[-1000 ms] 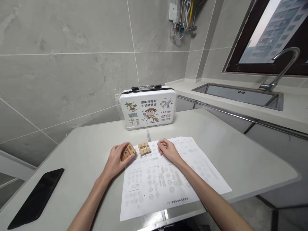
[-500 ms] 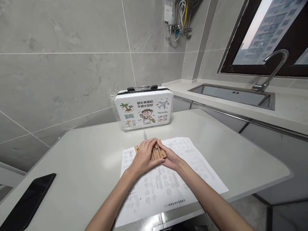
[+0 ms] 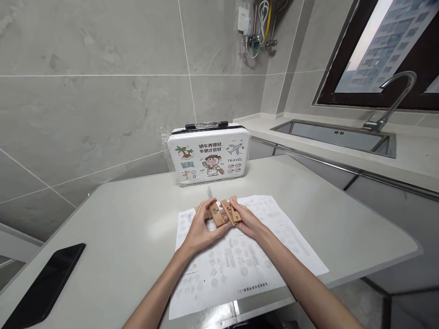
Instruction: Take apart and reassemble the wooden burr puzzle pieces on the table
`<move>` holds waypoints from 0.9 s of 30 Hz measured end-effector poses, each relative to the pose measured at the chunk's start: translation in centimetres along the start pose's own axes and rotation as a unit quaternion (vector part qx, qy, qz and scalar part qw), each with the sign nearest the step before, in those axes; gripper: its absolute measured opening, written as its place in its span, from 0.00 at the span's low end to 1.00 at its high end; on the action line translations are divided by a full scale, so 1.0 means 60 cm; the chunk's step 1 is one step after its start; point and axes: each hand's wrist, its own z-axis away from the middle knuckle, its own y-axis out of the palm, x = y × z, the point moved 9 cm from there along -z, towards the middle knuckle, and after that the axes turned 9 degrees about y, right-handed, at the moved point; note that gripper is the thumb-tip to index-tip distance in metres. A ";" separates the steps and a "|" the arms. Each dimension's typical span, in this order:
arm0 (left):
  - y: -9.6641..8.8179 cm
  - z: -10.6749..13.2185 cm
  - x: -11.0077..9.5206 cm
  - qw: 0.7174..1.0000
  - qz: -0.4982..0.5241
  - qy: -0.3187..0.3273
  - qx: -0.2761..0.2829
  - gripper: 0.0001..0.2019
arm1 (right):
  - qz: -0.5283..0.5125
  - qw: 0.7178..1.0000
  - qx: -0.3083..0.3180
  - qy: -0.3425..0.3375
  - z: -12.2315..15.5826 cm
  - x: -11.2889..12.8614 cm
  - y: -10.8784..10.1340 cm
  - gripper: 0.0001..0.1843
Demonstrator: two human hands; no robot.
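Observation:
My left hand (image 3: pixel 200 232) is closed on a flat notched wooden puzzle piece (image 3: pixel 216 216), with its thumb along the near edge. My right hand (image 3: pixel 251 221) grips two more wooden puzzle pieces (image 3: pixel 236 211) that lie side by side and partly overlap; a number shows on one. A narrow gap separates the pieces of the two hands. More wood (image 3: pixel 208 214) shows behind my left fingers, and I cannot tell whether that hand holds it. Under both hands lies a printed paper sheet (image 3: pixel 226 283) with small drawings of shapes.
Behind the hands, a white cartoon-printed case (image 3: pixel 209 155) in clear wrap stands against the wall side of the table (image 3: pixel 126 237). A black phone (image 3: pixel 48 285) lies at the left edge. To the right is a counter with a sink (image 3: pixel 329 132) and a faucet (image 3: pixel 394 103).
The wooden pieces, earlier close together under both hands, are now apart. My left fingers have lifted off the top, and my right hand has drawn its pieces slightly to the right.

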 end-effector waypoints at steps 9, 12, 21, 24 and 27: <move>0.037 0.011 0.025 0.871 0.466 -0.148 -0.050 0.33 | 0.190 0.961 -0.150 -0.136 0.010 0.037 -0.031 0.28; 0.050 0.016 0.031 0.800 0.552 -0.218 -0.087 0.32 | 0.286 0.919 -0.206 -0.175 0.026 0.052 -0.035 0.23; 0.087 0.037 0.047 0.798 0.534 -0.279 0.010 0.26 | 0.461 0.831 -0.234 -0.207 0.034 0.055 -0.026 0.20; 0.093 0.041 0.045 0.812 0.516 -0.272 0.026 0.23 | 0.465 0.831 -0.212 -0.219 0.031 0.053 -0.019 0.22; 0.095 0.039 0.036 0.829 0.497 -0.254 0.034 0.22 | 0.442 0.846 -0.195 -0.227 0.030 0.054 -0.018 0.23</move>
